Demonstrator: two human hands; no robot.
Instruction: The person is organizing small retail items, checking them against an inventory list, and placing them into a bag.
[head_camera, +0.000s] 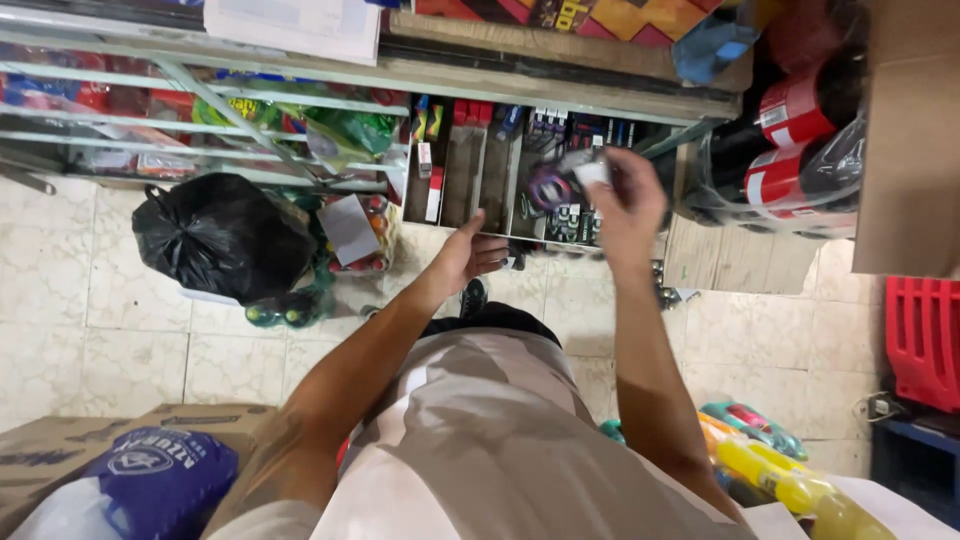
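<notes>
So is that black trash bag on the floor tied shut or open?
Tied shut. The black trash bag is gathered into a knot at its top, and it bulges full on the tiled floor.

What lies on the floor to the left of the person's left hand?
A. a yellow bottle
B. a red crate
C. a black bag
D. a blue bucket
C: the knotted black bag sits on the tiled floor, left of the open left hand; the red crate and yellow bottle are on the right side.

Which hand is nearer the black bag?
Left. The left hand is open, just right of the black bag; the right hand is farther right, holding a small white item by the shelf.
</notes>
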